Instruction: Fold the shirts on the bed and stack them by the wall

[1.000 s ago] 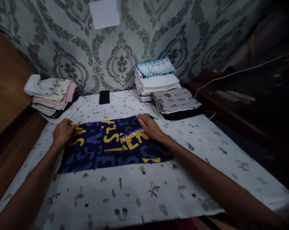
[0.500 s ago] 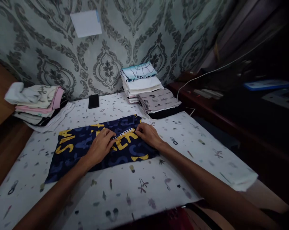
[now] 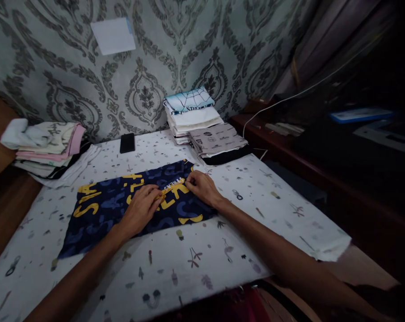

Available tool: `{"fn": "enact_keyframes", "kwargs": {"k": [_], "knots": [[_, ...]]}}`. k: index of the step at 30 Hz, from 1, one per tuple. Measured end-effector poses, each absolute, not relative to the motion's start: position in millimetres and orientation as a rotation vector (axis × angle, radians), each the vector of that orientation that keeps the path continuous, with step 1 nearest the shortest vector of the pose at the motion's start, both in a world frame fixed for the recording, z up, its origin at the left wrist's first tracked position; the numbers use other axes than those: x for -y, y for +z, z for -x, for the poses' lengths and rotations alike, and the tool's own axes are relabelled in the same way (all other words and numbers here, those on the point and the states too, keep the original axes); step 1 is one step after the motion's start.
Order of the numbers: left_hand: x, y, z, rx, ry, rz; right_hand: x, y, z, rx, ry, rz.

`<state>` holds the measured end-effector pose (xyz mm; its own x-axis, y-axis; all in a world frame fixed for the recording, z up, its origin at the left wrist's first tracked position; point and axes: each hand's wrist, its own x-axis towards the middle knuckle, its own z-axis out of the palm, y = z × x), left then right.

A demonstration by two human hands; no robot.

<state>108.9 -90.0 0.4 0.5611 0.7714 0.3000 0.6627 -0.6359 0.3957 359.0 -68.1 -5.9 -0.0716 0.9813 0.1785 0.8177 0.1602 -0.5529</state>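
Observation:
A navy garment (image 3: 103, 202) with yellow and faded blue letters is folded into a long flat rectangle in front of me. My left hand (image 3: 142, 206) rests over its middle, the fingers curled and the fingertips pinched together at the cloth. Near the right end, my right hand (image 3: 202, 188) has thumb and forefinger closed on the fabric. A short run of small white lettering shows between the two hands. The cloth under my palms and fingertips is hidden.
The garment lies on a white patterned sheet (image 3: 175, 264). Folded clothes stand in a stack (image 3: 48, 147) at left and another (image 3: 192, 109) at the back, a grey printed folded cloth (image 3: 217, 138) beside it. A black phone (image 3: 127, 143) lies near the wall; a white cable (image 3: 289, 100) hangs at right.
My left hand has slid slightly right along the garment, closer to my right hand, which keeps about the same place on the cloth. The whole view has shifted a little.

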Motion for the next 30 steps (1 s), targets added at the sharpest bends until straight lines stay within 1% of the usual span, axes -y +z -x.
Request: {"fn": "enact_keyframes", "kwargs": {"k": [6, 10, 17, 21, 24, 28, 30], "knots": [[94, -5, -115, -1.172, 0.566, -2.592, 68, -7, -361, 2.011, 0.345, 1.695], [95, -14, -116, -1.186, 0.474, -2.632, 74, 1, -363, 2.047, 0.371, 1.677], [96, -14, -118, -1.191, 0.343, -2.696, 94, 12, -372, 2.143, 0.420, 1.820], [97, -17, -118, -1.190, 0.353, -2.719, 103, 14, -380, 2.136, 0.388, 1.832], [95, -20, -117, -1.160, 0.371, -2.741, 113, 14, -373, 2.156, 0.307, 1.663], [96, -20, -118, -1.197, 0.358, -2.735, 133, -2, -356, 2.453, 0.221, 1.299], [99, -17, -120, -1.215, 0.330, -2.718, 141, -14, -354, 2.553, 0.207, 1.282]]}}
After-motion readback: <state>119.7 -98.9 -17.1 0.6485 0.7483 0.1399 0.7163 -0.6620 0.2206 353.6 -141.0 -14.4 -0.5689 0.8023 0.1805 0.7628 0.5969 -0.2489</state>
